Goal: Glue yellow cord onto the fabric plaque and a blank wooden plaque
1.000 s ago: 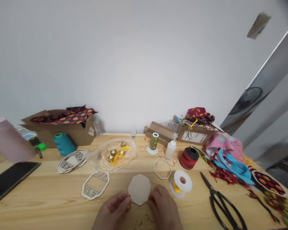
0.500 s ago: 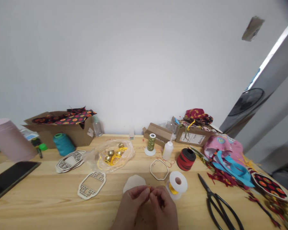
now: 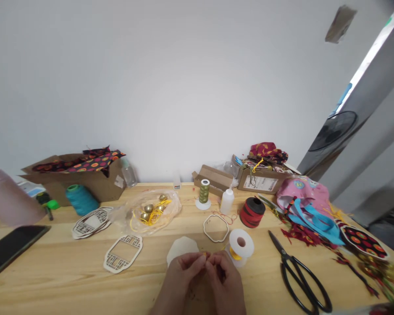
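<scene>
My left hand (image 3: 185,273) and my right hand (image 3: 226,275) meet at the front middle of the table, thumbs and fingertips pinched together. Between them shows a tiny bit of yellow thread (image 3: 204,254); the rest of it is hidden by my fingers. Just behind my left hand lies a plain cream panel (image 3: 181,248), partly covered by it. A white spool (image 3: 241,246) wound with yellow thread stands right beside my right hand. Farther back is a thin scalloped frame (image 3: 216,228). To the left lies a lattice-cut frame (image 3: 123,253).
Black scissors (image 3: 302,275) lie at the right, near ribbons (image 3: 315,223) and fabric scraps. Behind are a white squeeze bottle (image 3: 227,201), a green thread spool (image 3: 204,192) and a red-and-black roll (image 3: 252,212). A plastic bag (image 3: 170,214) holds brass bells; a phone (image 3: 13,249) lies far left.
The camera view has shifted slightly, so table items sit a little farther left. Both hands stay pinched together, with barely any movement of the fingers.
</scene>
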The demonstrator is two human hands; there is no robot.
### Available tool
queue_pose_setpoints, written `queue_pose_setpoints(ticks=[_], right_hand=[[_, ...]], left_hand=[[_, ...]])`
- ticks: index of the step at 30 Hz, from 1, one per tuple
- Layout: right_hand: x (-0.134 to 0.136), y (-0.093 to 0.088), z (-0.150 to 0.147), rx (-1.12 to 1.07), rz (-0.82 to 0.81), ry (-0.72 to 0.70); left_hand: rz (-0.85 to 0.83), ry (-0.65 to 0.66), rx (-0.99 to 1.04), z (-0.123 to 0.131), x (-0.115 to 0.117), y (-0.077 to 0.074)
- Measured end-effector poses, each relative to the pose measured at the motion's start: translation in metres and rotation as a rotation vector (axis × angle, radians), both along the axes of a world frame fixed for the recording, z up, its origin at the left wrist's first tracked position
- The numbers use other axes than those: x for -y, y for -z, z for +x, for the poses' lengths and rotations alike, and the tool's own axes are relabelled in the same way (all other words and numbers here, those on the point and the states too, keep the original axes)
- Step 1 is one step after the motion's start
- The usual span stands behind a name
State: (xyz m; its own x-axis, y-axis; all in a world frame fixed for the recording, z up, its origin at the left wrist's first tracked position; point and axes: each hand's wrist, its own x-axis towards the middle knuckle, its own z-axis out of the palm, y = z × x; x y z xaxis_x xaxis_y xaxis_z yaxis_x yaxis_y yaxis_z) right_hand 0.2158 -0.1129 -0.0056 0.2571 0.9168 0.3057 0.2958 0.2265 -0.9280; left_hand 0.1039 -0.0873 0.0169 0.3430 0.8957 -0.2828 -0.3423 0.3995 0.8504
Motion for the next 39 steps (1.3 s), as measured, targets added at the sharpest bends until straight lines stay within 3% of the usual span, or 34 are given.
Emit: queue_pose_setpoints(ticks=[5, 12, 20, 35, 39], right_hand=[[0.001, -0.001, 0.003, 0.046, -0.008, 0.001], [0.000, -0.010, 0.011, 0.098, 0.051, 0.037], [0.000, -0.024, 0.012, 0.115, 0.066, -0.084], [-0.001, -0.020, 0.012, 0.222, 0.102, -0.079], [-0.001, -0.027, 0.013, 0.261, 0.118, -0.098]], left_hand=[[-0.009, 0.061, 0.038, 0.002, 0.000, -0.006], [0.006, 0.019, -0.034, 0.002, -0.002, -0.008], [0.078, 0.062, -0.114, 0.001, -0.006, -0.013], [0.082, 0.085, -0.150, -0.001, -0.010, -0.012], [0.101, 0.091, -0.174, -0.002, -0.010, -0.014]])
